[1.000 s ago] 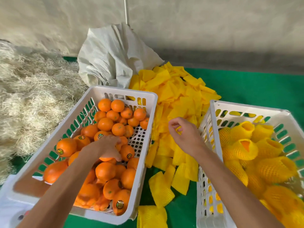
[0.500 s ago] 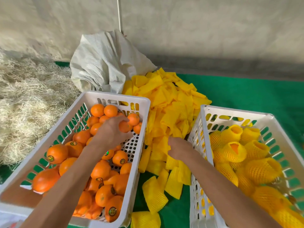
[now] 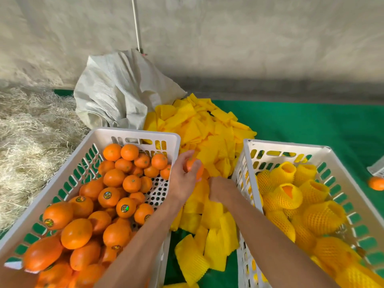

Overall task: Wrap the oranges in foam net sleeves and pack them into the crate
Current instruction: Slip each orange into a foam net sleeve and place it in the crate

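The fingers [image 3: 192, 163] of the left hand [image 3: 182, 177] curl round one bare orange [image 3: 196, 167] and hold it just past the right wall of the left crate [image 3: 137, 133], over the heap of yellow sleeves [image 3: 207, 129]. Just right of that orange and a little nearer the person, the right hand [image 3: 220, 189] reaches down into the same heap. Its fingers point away and are hidden behind the hand, so I cannot tell whether they pinch a sleeve or lie loose on the foam.

My reading is that one cycle is at its start: fruit picked, sleeve being fetched, wrapping not yet begun.

Left of the held orange, the left crate is well filled with bare oranges [image 3: 116, 196], many with small round stickers, though a patch of its perforated floor shows near the right wall. Right of the held orange, the right crate [image 3: 291, 145] holds a fair number of wrapped oranges [image 3: 291, 194] across its floor, with room above them. So some of the job looks done, and the larger share seems left.

Far right of the held orange, one stray orange [image 3: 376, 183] lies on the green mat [image 3: 311, 121], still unwrapped. Beyond the heap a pale sack [image 3: 120, 90] slumps against the wall, and straw [image 3: 31, 132] lies left of the left crate.
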The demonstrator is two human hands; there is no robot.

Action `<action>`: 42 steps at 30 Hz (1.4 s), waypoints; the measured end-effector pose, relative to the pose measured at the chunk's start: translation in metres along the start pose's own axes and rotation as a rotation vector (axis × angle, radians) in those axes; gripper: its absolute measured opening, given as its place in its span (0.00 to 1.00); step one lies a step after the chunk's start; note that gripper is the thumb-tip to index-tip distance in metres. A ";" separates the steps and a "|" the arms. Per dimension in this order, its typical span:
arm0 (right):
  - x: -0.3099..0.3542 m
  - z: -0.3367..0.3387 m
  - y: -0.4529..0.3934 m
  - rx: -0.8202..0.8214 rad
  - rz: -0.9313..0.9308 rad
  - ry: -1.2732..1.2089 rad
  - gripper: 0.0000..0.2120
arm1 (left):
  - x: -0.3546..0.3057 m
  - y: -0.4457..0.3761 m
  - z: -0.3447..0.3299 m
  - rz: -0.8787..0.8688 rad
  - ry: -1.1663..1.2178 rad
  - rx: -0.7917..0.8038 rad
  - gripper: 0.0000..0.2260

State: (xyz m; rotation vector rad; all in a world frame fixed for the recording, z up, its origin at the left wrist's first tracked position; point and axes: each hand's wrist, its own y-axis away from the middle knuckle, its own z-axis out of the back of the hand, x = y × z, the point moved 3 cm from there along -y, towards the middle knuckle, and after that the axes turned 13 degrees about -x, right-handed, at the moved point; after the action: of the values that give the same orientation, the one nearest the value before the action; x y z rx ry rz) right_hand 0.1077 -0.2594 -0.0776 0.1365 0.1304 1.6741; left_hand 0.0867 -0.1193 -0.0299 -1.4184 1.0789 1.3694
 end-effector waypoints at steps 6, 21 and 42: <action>-0.013 0.041 0.010 -0.449 -0.157 -0.553 0.10 | 0.004 -0.004 -0.004 -0.288 -0.186 -0.051 0.06; -0.018 0.054 0.024 -0.289 -0.104 -1.453 0.16 | 0.002 -0.003 -0.006 0.078 -0.052 0.011 0.14; -0.024 0.066 0.034 0.102 -0.677 -2.102 0.11 | 0.005 -0.006 -0.006 0.116 0.027 -0.029 0.08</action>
State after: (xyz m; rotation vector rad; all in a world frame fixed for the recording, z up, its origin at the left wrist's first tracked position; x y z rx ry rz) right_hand 0.0879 -0.2862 -0.0071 1.5844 -1.1672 0.2294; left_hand 0.0936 -0.1235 -0.0346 -1.4176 1.1794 1.4570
